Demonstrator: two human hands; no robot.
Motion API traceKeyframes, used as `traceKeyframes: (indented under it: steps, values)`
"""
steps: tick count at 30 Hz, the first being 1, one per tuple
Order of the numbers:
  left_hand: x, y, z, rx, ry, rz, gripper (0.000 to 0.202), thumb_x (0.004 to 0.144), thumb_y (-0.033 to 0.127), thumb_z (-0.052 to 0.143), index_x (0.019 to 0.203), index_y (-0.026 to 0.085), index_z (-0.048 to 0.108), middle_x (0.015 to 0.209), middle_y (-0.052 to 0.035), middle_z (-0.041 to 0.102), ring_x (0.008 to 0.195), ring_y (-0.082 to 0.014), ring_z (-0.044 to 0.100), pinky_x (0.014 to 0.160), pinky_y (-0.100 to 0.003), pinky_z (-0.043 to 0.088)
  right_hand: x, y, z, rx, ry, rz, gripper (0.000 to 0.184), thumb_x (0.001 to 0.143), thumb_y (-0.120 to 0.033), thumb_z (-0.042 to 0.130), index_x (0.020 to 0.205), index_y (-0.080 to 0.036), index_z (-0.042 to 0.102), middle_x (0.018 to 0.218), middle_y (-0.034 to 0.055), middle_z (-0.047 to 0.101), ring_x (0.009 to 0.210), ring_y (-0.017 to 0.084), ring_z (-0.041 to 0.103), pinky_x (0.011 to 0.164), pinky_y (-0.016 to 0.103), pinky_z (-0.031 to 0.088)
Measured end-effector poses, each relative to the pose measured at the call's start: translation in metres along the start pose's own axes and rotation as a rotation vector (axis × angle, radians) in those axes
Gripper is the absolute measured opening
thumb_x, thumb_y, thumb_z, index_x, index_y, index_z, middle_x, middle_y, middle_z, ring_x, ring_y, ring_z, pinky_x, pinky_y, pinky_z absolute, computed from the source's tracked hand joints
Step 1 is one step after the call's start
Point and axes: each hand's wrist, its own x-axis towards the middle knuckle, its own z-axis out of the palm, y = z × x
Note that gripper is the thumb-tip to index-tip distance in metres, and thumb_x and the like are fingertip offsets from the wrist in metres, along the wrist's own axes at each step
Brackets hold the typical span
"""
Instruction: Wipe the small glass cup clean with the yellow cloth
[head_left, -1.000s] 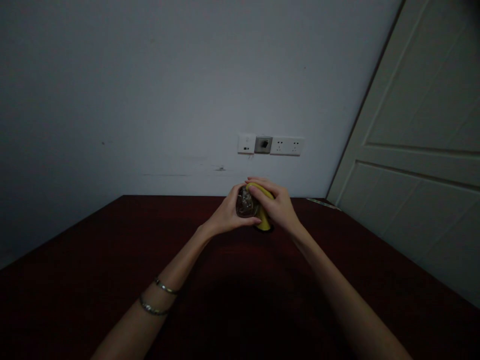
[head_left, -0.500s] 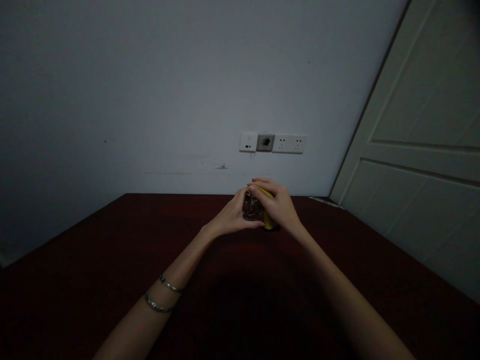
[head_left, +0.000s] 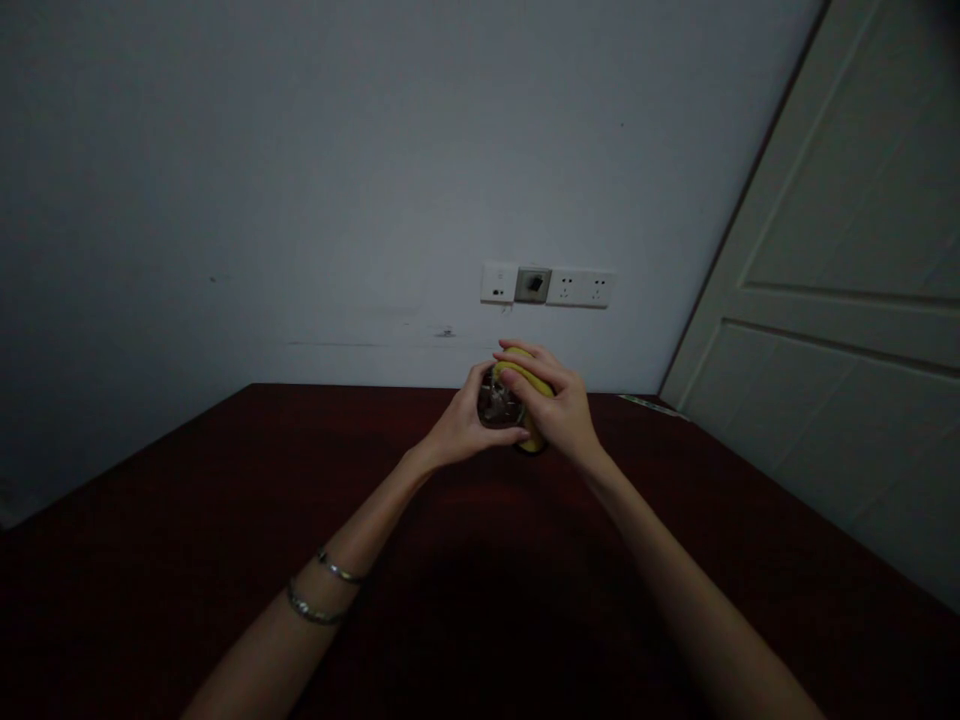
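Both my hands meet over the far middle of a dark red table [head_left: 225,520]. My left hand [head_left: 459,432] curls around a small clear glass-like object [head_left: 498,404], fingers closed on its near side. My right hand [head_left: 559,415] is wrapped over a yellow cloth or sponge [head_left: 531,438] and presses it against the right side and top of that clear object. I cannot tell whether the object rests on the table or is held just above it. Two thin bracelets [head_left: 322,590] sit on my left forearm.
A plain white wall stands behind the table, with a row of white sockets and a grey switch [head_left: 547,286]. A pale panelled door [head_left: 847,300] slants along the right. A thin flat item [head_left: 645,403] lies at the table's far right corner.
Both hands with the clear object and yellow cloth have risen slightly. The right fingers have shifted further over the top of the object.
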Motion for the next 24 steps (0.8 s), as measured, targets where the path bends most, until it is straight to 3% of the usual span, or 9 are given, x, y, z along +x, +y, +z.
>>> traceKeyframes:
  steps: [6, 8, 14, 17, 20, 24]
  values:
    - [0.002, -0.001, 0.001, -0.059, -0.001, -0.013, 0.070, 0.063, 0.024, 0.073, 0.121, 0.019, 0.034, 0.124, -0.0119, 0.046, 0.113, -0.0269, 0.050, 0.095, -0.044, 0.043, -0.005, -0.007, -0.004, -0.135, -0.201, -0.218, 0.023, 0.082, -0.020, 0.058, 0.102, -0.026, 0.069, 0.125, 0.0066, 0.057, 0.119, 0.021, 0.050, 0.100, 0.044, 0.041]
    - [0.002, 0.000, 0.001, -0.052, 0.003, -0.006, 0.070, 0.063, 0.024, 0.073, 0.122, 0.019, 0.035, 0.124, -0.0119, 0.046, 0.114, -0.0268, 0.049, 0.096, -0.044, 0.042, -0.004, -0.007, -0.005, -0.126, -0.205, -0.198, 0.023, 0.083, -0.021, 0.058, 0.102, -0.028, 0.069, 0.125, 0.0055, 0.057, 0.118, 0.021, 0.051, 0.100, 0.044, 0.042]
    - [0.001, 0.003, 0.000, -0.045, -0.024, -0.032, 0.077, 0.062, 0.031, 0.077, 0.125, 0.021, 0.032, 0.128, -0.0118, 0.045, 0.119, -0.0273, 0.046, 0.101, -0.046, 0.037, 0.000, 0.005, -0.003, 0.018, -0.015, 0.039, 0.020, 0.083, -0.027, 0.058, 0.099, -0.028, 0.070, 0.114, 0.0054, 0.064, 0.108, 0.020, 0.058, 0.097, 0.043, 0.044]
    - [0.001, 0.002, 0.001, -0.049, -0.013, -0.085, 0.076, 0.063, 0.030, 0.077, 0.123, 0.019, 0.033, 0.126, -0.0126, 0.047, 0.116, -0.0276, 0.049, 0.098, -0.046, 0.039, -0.003, 0.008, 0.002, -0.035, 0.042, 0.009, 0.020, 0.083, -0.026, 0.059, 0.100, -0.028, 0.070, 0.118, 0.0057, 0.061, 0.110, 0.020, 0.056, 0.098, 0.044, 0.042]
    - [0.001, 0.001, 0.001, -0.069, -0.022, -0.140, 0.069, 0.065, 0.029, 0.074, 0.120, 0.018, 0.034, 0.122, -0.0121, 0.050, 0.111, -0.0270, 0.053, 0.094, -0.046, 0.042, -0.007, 0.004, 0.001, -0.094, -0.021, -0.081, 0.022, 0.083, -0.023, 0.058, 0.101, -0.029, 0.069, 0.123, 0.0055, 0.058, 0.113, 0.020, 0.054, 0.098, 0.044, 0.043]
    - [0.001, 0.003, 0.001, -0.092, -0.031, -0.114, 0.073, 0.064, 0.029, 0.075, 0.122, 0.019, 0.033, 0.122, -0.0114, 0.050, 0.111, -0.0267, 0.052, 0.095, -0.045, 0.042, -0.005, 0.001, -0.009, -0.065, -0.166, -0.143, 0.023, 0.083, -0.022, 0.058, 0.102, -0.028, 0.069, 0.124, 0.0058, 0.058, 0.114, 0.020, 0.054, 0.099, 0.043, 0.043]
